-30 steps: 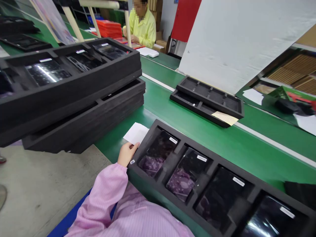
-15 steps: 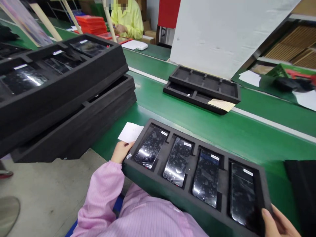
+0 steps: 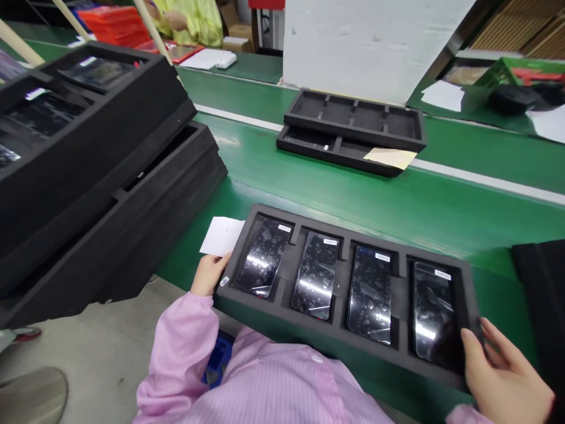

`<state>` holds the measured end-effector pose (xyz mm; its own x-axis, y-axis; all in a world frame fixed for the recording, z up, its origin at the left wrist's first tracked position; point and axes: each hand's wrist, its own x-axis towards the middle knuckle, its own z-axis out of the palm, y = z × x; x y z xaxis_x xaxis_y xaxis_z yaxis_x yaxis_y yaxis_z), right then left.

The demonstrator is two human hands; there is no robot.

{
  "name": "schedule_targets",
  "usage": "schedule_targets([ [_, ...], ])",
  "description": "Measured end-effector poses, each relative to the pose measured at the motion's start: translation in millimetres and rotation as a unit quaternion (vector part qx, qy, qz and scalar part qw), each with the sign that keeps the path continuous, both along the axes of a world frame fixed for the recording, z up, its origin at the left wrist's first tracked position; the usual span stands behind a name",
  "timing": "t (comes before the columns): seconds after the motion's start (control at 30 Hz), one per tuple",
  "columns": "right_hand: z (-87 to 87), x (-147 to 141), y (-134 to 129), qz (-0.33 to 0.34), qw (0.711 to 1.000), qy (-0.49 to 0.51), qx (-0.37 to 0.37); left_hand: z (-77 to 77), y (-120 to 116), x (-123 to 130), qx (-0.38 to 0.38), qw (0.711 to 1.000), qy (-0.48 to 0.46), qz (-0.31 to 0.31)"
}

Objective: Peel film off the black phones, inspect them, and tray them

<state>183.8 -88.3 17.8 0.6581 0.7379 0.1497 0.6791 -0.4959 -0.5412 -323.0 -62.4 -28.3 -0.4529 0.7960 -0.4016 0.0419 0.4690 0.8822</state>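
Note:
A black foam tray (image 3: 400, 299) lies near the front edge of the green bench, with a row of pockets. In each pocket rests a dark phone screen (image 3: 314, 275) with a small white label and glossy film. My left hand (image 3: 209, 275) is closed on the tray's left end, fingers partly hidden. Beside that hand a white slip of paper (image 3: 220, 234) sticks out. At the opposite end, my right hand (image 3: 503, 368) grips the rim, thumb on top and fingers along the outer side.
Tall stacks of black foam trays (image 3: 170, 203) stand at left, the top one holding screens. Farther back, two trays (image 3: 353, 131) lie stacked askew with a yellow paper (image 3: 391, 157). A black object (image 3: 545, 294) sits at right. Across the bench, a person in yellow (image 3: 194, 23) is near red trays (image 3: 112, 25).
My view has shifted, and the tray appears turned slightly, its right end higher in the picture. More of my right hand shows. Both hands have stayed on the tray.

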Motion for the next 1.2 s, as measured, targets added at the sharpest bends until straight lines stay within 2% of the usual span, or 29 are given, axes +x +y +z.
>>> schedule_targets([
  [0.07,7.0,-8.3,3.3,-0.027,0.999,0.040,-0.018,4.1,-6.2,-5.0,-0.004,1.000,0.012,0.000],
  [0.13,11.1,-14.0,4.8,-0.031,0.998,0.048,-0.030,14.4,-15.5,-10.1,0.000,0.999,0.042,0.026],
  [0.2,11.9,-16.8,5.0,-0.031,0.998,0.041,-0.023,30.2,-25.2,-11.9,0.034,0.986,0.136,0.087],
  [0.27,10.3,-17.3,4.8,-0.029,0.999,0.042,-0.005,46.9,-32.1,-7.4,0.105,0.944,0.291,0.114],
  [0.3,9.1,-17.1,4.7,-0.025,0.999,0.045,0.005,53.5,-34.0,-2.7,0.142,0.918,0.360,0.080],
  [0.37,6.5,-16.7,4.4,-0.018,0.998,0.052,0.025,59.7,-35.0,9.6,0.178,0.881,0.433,-0.069],
  [0.43,4.1,-16.5,3.9,-0.013,0.998,0.051,0.030,55.6,-34.0,22.0,0.149,0.863,0.434,-0.212],
  [0.47,3.1,-16.1,3.5,-0.011,0.998,0.050,0.029,50.6,-33.3,27.1,0.123,0.859,0.429,-0.250],
  [0.5,2.2,-15.4,3.1,-0.009,0.998,0.051,0.025,44.7,-32.7,31.3,0.101,0.862,0.423,-0.263],
  [0.57,1.3,-12.2,2.5,0.003,0.998,0.056,0.002,33.5,-31.9,37.8,0.079,0.879,0.405,-0.241],
  [0.67,4.9,-3.8,2.7,0.048,0.994,0.055,-0.076,25.5,-31.5,46.3,0.105,0.904,0.382,-0.162],
  [0.8,19.2,3.0,5.2,0.085,0.986,0.031,-0.141,30.2,-32.4,58.6,0.101,0.919,0.375,-0.068],
  [0.93,24.0,-3.9,9.8,0.084,0.982,0.008,-0.169,33.3,-32.6,64.3,0.080,0.932,0.352,-0.033],
  [1.0,19.6,-4.8,10.3,0.077,0.981,0.003,-0.180,30.2,-32.3,63.8,0.081,0.957,0.279,-0.002],
  [1.07,12.8,2.6,8.0,0.072,0.981,0.000,-0.182,24.3,-31.7,61.0,0.096,0.978,0.172,0.061],
  [1.2,-4.1,40.3,9.6,0.136,0.980,0.042,-0.142,10.6,-25.8,47.5,0.083,0.976,0.055,0.193],
])
